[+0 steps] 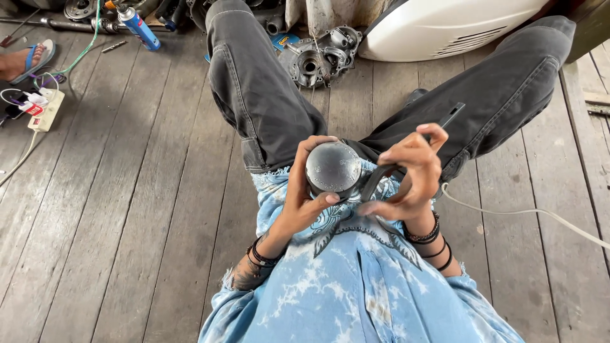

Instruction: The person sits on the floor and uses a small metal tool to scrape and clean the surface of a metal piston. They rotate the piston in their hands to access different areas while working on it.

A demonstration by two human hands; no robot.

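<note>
Weathered grey plank floor (daylit), engine casing and white panel at its far edge

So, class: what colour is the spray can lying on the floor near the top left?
The spray can is blue with a red-and-white nozzle end, seen in the head view.

Both hands raised together at frame centre, above the lap.

Left hand curls its fingers and thumb in a closed grip around something; right hand pinches with splayed, bent fingers; both wrists wear dark bands, legs spread toward the upper frame.
</note>
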